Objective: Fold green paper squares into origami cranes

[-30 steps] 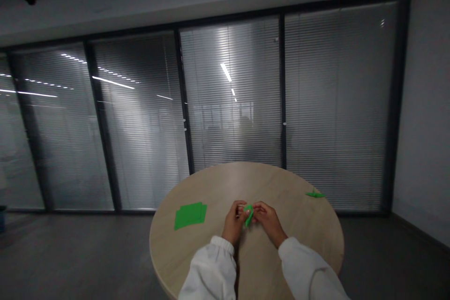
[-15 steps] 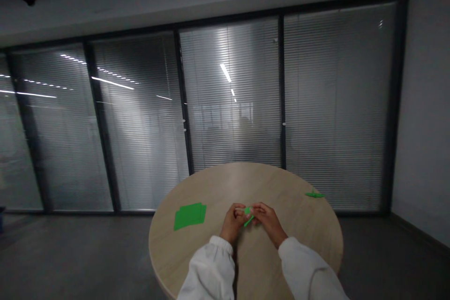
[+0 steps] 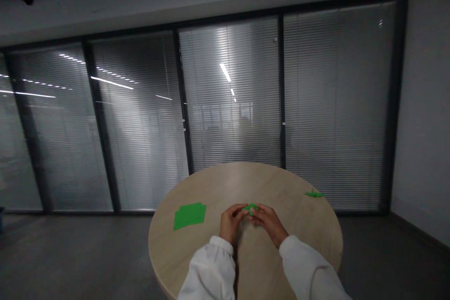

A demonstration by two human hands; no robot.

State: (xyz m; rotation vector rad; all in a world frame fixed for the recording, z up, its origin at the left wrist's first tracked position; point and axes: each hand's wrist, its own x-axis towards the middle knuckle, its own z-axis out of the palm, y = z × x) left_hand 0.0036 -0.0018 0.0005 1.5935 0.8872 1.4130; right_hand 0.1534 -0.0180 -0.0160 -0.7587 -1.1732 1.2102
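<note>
Between my two hands is a small piece of folded green paper, held above the middle of the table. My left hand pinches it from the left, and my right hand grips it from the right. The fingertips cover much of the paper, so its full shape is hidden. To the left lie overlapping square sheets of green paper, apart from my hands. A folded green paper figure rests near the table's right edge.
The round wooden table has its curved edge around my forearms. Behind it stands a glass partition with blinds and dark frames. A white wall is at the right.
The green paper in my hands has been turned; the narrow strip that pointed down towards me no longer shows. My fingers have shifted slightly. The sheets and figure have stayed put.
</note>
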